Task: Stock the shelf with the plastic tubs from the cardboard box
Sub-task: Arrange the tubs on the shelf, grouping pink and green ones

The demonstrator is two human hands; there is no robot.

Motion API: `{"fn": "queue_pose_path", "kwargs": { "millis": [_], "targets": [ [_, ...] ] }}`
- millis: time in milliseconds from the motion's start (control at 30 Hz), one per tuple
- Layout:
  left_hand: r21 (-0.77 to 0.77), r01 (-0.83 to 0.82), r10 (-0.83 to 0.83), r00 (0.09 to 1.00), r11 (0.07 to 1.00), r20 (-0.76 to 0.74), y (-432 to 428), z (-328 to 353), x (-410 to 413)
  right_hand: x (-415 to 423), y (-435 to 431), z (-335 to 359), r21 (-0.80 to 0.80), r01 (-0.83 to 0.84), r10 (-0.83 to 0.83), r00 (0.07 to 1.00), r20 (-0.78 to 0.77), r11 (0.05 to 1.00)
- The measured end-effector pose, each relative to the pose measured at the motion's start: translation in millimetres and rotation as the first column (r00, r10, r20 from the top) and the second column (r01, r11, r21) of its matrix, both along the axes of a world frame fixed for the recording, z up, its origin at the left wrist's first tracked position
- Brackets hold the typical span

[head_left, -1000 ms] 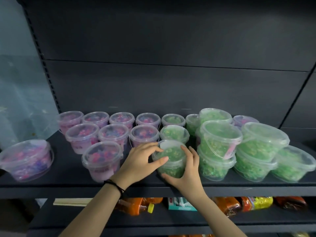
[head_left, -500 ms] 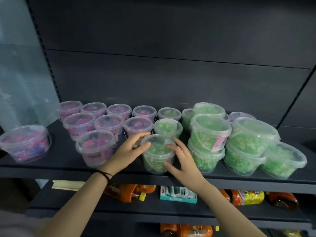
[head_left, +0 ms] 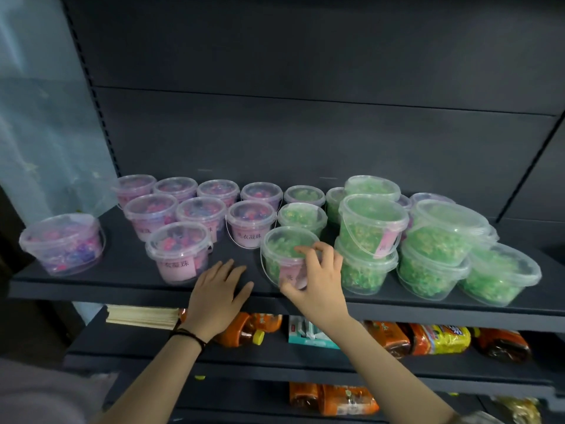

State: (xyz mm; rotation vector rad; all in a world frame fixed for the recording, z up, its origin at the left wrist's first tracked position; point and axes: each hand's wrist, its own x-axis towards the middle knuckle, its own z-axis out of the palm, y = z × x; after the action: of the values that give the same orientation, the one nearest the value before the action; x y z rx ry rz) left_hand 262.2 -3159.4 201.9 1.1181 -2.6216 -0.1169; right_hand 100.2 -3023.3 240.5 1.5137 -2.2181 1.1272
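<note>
Held tub: a clear lidded green tub (head_left: 286,249) stands near the front edge of the shelf (head_left: 91,290). It is filled with small green bits, and a pink label on its front wall sits between the right thumb and fingers.
Right hand: the right hand (head_left: 319,283) grips this tub, with fingertips (head_left: 307,254) curled onto the near rim of the lid and the thumb low against the front wall.
Left hand: the left hand (head_left: 218,293) lies flat on bare shelf with fingers straight and slightly spread, holding nothing. A black wristband (head_left: 187,335) circles the wrist.
Beyond the right fingertips: two more small green tubs (head_left: 302,214) stand in a line toward the back panel.
Right of the right knuckles: a green stack (head_left: 371,228), one tub on another, is just beside the held tub. Past it are larger green tubs (head_left: 498,273), some of them stacked.
Beyond the left fingertips: small pink tubs (head_left: 179,252) stand in rows, holding pink and purple pieces. The nearest, just ahead and to the left, carries a pink label.
Far left of the left hand: one wide pink tub (head_left: 62,243) stands well apart.
Below the wrists: orange bottles (head_left: 244,330) and a teal box (head_left: 305,336) sit on the lower level.
Change: half a second ago both hands cupped the held tub. The left hand has since come off it onto the shelf, and the pink label, unseen then, faces forward.
</note>
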Motion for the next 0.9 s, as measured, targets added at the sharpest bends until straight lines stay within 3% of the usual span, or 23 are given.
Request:
{"fn": "queue_pose_path", "kwargs": {
  "millis": [133, 333, 400, 467, 500, 600, 667, 767, 900],
  "targets": [
    [-0.016, 0.007, -0.007, 1.000, 1.000, -0.028, 0, -1, 0, 2, 6, -3, -0.051, 0.018, -0.019, 1.000, -0.025, 0.999],
    [0.023, 0.025, -0.023, 0.997, 0.999, -0.075, -5, -2, -1, 17, -9, 7, -0.034, 0.127, -0.131, 0.971, -0.199, 0.991],
    [0.149, 0.082, -0.038, 0.961, 0.985, -0.273, -6, 4, -2, 20, -11, 12, -0.005, 0.112, -0.111, 0.978, -0.174, 0.994],
    [0.294, 0.209, -0.022, 0.847, 0.933, -0.531, 0, 18, -4, 20, -5, 14, 0.033, 0.051, -0.048, 0.995, -0.085, 0.998],
    [0.295, 0.284, -0.051, 0.794, 0.912, -0.606, 5, 27, -6, 19, 2, 16, 0.015, 0.014, -0.013, 0.999, -0.047, 1.000],
    [0.221, 0.394, -0.168, 0.744, 0.892, -0.647, 23, 45, -21, 10, 34, 22, -0.123, -0.075, 0.078, 0.997, 0.017, 0.990],
    [0.261, 0.383, -0.136, 0.753, 0.886, -0.644, 36, 51, -33, -1, 59, 25, -0.212, -0.083, 0.093, 0.995, 0.037, 0.974],
    [0.229, 0.334, -0.104, 0.741, 0.914, -0.664, 51, 50, -47, -29, 94, 30, -0.361, 0.017, -0.019, 1.000, 0.000, 0.932],
    [0.257, 0.281, -0.019, 0.709, 0.925, -0.705, 67, 50, -62, -89, 128, 39, -0.451, 0.308, -0.332, 0.943, 0.028, 0.838]
  ]
}}
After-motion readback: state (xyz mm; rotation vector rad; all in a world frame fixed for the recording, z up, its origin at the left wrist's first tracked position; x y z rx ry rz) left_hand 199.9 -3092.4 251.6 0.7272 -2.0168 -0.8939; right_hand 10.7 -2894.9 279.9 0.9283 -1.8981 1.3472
